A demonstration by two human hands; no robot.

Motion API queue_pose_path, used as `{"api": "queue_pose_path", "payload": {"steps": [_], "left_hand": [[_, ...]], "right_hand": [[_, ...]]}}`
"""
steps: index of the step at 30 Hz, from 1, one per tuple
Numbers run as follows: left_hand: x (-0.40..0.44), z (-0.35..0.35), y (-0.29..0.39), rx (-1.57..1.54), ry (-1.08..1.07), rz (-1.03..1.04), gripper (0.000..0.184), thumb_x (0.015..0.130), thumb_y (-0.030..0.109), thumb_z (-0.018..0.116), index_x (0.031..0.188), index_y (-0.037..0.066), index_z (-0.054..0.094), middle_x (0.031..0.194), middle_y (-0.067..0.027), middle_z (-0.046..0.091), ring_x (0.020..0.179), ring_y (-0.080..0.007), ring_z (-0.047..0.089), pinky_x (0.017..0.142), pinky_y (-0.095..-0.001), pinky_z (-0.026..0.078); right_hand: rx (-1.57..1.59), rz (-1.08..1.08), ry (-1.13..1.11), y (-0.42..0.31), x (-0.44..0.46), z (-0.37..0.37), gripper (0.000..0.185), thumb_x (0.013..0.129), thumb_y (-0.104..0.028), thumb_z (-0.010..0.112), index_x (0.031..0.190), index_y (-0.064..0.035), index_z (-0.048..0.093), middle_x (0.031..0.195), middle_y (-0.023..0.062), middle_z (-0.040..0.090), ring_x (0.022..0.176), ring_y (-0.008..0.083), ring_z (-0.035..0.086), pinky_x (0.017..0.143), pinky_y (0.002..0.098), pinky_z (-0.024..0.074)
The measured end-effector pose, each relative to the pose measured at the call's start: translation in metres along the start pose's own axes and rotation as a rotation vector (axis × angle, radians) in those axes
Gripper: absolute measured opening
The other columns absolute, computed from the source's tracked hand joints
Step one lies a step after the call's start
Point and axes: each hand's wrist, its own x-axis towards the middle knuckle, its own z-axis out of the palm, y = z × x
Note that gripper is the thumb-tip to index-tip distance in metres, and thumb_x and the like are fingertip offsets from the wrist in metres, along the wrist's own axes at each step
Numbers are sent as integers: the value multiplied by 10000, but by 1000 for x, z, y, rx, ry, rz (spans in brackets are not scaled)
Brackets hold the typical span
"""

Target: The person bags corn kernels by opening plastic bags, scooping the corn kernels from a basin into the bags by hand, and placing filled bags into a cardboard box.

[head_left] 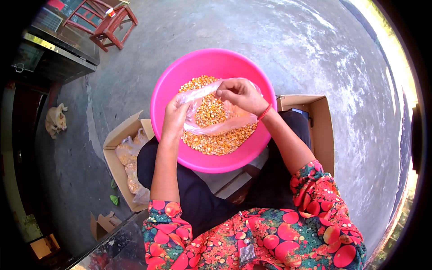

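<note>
A clear plastic bag point(220, 126) is held with its mouth spread wide over a large pink basin point(211, 165). Yellow-orange corn kernels point(218, 145) lie in the basin, and more show through the bag's opening. My left hand point(174, 118) grips the bag's left edge, its fingers partly hidden behind the plastic. On the far right side of the opening, my right hand point(242, 95), with a red band on the wrist, pinches the rim between closed fingers. Whether the bag itself holds kernels, I cannot tell.
A cardboard box point(118, 173) with filled plastic bags point(130, 157) stands left of the basin; another box point(321, 130) is at the right. Farther off are a red wooden chair point(108, 33) with a cup point(110, 12) and a dog point(56, 120) on the grey floor point(130, 72).
</note>
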Motion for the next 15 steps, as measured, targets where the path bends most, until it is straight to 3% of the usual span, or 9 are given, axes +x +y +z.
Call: {"api": "queue_pose_path", "payload": {"steps": [3,5,7,9,11,13,15], "left_hand": [[2,-7,4,52,39,40,159,872,66,523,997,4,601,840,-24,613,755,-81,574,650,-215,458],[5,-17,4,105,79,51,155,880,85,518,978,3,605,819,-13,604,744,-72,561,637,-212,444],[10,-29,0,252,168,129,203,895,147,508,954,-16,614,805,-9,601,748,-74,548,632,-224,425],[7,-31,9,359,217,132,270,907,210,497,929,-30,619,813,-21,612,771,-86,551,660,-245,427],[7,-34,14,539,327,120,301,912,237,494,918,-37,618,810,-48,619,778,-97,557,673,-255,430],[9,-39,13,570,339,78,310,923,245,481,949,-34,614,828,-71,625,794,-106,566,691,-259,443],[4,-37,20,43,209,62,310,935,235,455,1032,-28,590,870,-76,626,804,-136,582,704,-266,460]], "right_hand": [[133,-103,96,-17,-7,-14,123,843,-76,602,895,33,622,744,-11,613,713,31,551,643,193,453],[142,-100,137,-24,-9,-18,173,807,-107,652,937,2,618,727,-5,605,712,77,566,665,217,464],[-470,-277,318,-28,-11,-19,202,795,-151,667,943,-26,612,804,11,624,788,160,584,729,275,447],[-644,-441,360,5,-6,-27,285,755,-176,692,998,-53,610,785,18,633,776,216,606,720,351,468],[-1062,170,-40,16,-13,-37,345,748,-170,685,1059,-47,598,757,36,634,739,229,621,690,384,489],[-975,133,-115,16,-14,-40,304,808,-132,620,1091,-27,585,722,32,624,670,175,608,628,346,501],[-106,314,72,-9,-10,-30,194,855,-111,533,1015,-35,611,738,17,623,693,114,595,624,271,484]]}}
